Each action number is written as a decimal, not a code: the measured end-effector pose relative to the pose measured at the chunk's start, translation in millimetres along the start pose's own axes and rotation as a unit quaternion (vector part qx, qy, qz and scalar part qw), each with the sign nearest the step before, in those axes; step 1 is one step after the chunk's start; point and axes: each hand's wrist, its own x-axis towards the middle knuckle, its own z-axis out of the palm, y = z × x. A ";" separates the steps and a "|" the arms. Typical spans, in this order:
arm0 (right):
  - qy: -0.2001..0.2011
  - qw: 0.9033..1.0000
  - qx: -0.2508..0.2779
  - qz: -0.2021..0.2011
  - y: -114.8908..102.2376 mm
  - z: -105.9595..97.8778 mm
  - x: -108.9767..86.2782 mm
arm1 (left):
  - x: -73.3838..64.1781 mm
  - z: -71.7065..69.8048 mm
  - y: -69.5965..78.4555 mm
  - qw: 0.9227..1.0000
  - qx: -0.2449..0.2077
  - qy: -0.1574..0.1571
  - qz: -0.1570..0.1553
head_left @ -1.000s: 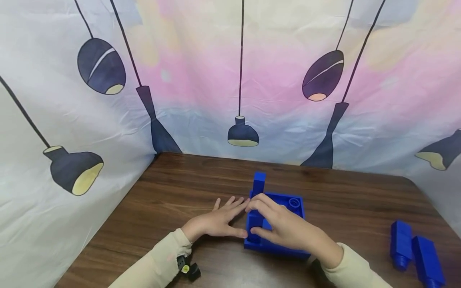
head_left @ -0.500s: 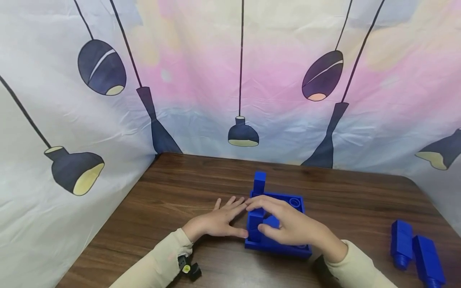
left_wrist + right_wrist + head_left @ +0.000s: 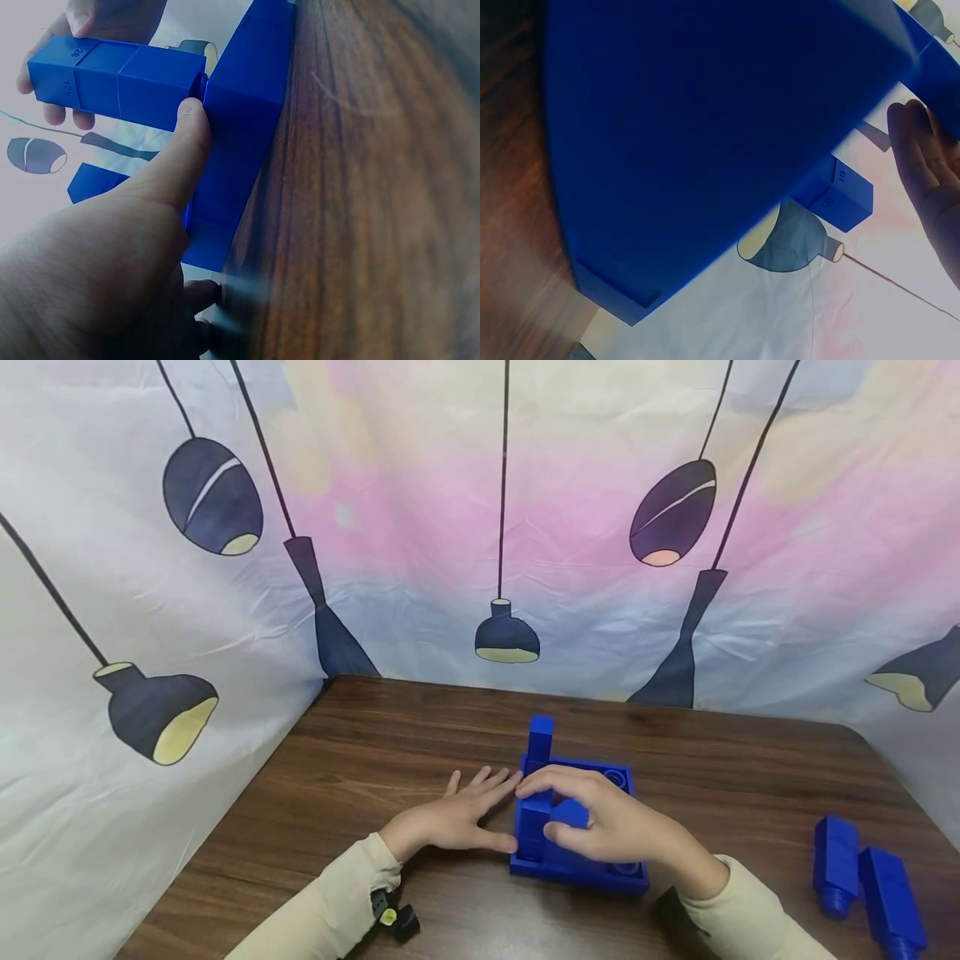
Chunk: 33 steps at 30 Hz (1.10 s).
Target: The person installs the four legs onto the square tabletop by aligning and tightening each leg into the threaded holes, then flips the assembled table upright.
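A shallow blue base [image 3: 577,881] with raised rims sits on the wooden table. Two square blue posts stand upright along its left side. My right hand [image 3: 611,818] is curled round the upper part of the near post [image 3: 124,79], thumb on one side and fingers on the other. This post bears small raised numbers and segment lines. My left hand [image 3: 453,821] lies spread beside the base, its thumb tip at the post's foot in the left wrist view. The far post [image 3: 540,739], seen also in the right wrist view, stands untouched behind the right fingers.
Two blue posts [image 3: 836,864] with round threaded ends lie on the table's right side. Round sockets [image 3: 617,778] show at the base's right corners. A printed cloth with lamps [image 3: 506,635] hangs behind the table. A small black device [image 3: 393,917] is strapped at the left wrist.
My right thumb has shifted right and slightly back along the near post, and that post's faces have turned a little. The left hand and base have hardly moved.
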 end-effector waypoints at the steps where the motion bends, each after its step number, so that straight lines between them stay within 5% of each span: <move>1: -0.001 1.000 0.002 0.003 0.3 -0.1 -0.2 | -0.3 -0.2 0.3 1.000 -0.001 0.001 0.002; 8: -0.008 0.999 0.021 0.045 -1.0 -1.1 -0.8 | -1.2 -1.2 3.0 1.000 0.008 -0.003 -0.011; 15: 0.003 0.999 0.011 0.030 -2.3 -1.2 0.5 | 1.4 0.0 1.7 1.000 0.014 -0.001 -0.026; 33: 0.007 1.000 -0.005 0.022 -0.9 -2.5 0.8 | -0.4 -0.8 -3.4 1.000 -0.001 -0.007 0.014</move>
